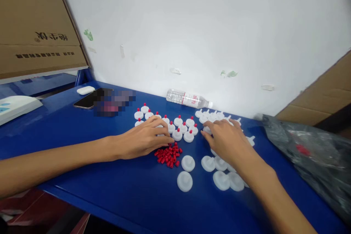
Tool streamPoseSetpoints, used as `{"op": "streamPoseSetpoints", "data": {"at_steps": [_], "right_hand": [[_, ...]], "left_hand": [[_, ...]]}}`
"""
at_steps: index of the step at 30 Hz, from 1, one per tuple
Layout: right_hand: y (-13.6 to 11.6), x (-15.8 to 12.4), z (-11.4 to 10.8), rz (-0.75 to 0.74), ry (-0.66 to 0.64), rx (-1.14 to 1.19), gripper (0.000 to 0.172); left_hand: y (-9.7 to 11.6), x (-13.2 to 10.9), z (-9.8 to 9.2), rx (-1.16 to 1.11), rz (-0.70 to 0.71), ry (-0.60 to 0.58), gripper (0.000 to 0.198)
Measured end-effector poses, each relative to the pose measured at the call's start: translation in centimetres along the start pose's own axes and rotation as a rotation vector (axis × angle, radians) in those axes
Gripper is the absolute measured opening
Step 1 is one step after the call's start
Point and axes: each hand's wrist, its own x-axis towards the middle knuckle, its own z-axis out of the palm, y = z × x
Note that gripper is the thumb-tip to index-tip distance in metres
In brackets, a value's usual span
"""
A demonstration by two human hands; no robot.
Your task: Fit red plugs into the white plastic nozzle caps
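My left hand [149, 135] hovers over the near edge of a group of white round spout caps with red tips [177, 134]. Its fingers are loosely bent and apart, the fingertips close to a heap of small red caps [168, 155]. My right hand [226, 137] is spread above a cluster of plain white spout caps [221, 180], thumb and fingers apart. A white cap shows partly beneath its fingers; whether they touch it I cannot tell. Two plain white caps [184, 181] lie between the hands, nearer the front.
A clear plastic bottle [189, 99] lies against the wall. At the left are a phone [91, 98], a white case [86, 90] and a white device [19, 108]. A grey plastic bag [301, 161] covers the right side of the blue table [131, 193]. Cardboard [41, 18] stands at the left.
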Motion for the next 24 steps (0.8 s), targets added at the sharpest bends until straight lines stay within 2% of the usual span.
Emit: {"op": "streamPoseSetpoints", "data": {"at_steps": [9, 17, 24], "right_hand": [[-0.35, 0.03, 0.49, -0.002, 0.026, -0.021, 0.024], [-0.45, 0.01, 0.12, -0.004, 0.271, -0.01, 0.029], [-0.81, 0.16, 0.01, -0.051, 0.369, -0.003, 0.029]], "left_hand": [[-0.1, -0.11, 0.19, 0.007, -0.018, -0.037, 0.018], [-0.24, -0.25, 0.38, 0.002, -0.028, -0.05, 0.017], [-0.1, -0.13, 0.27, 0.006, -0.04, -0.051, 0.015]]}}
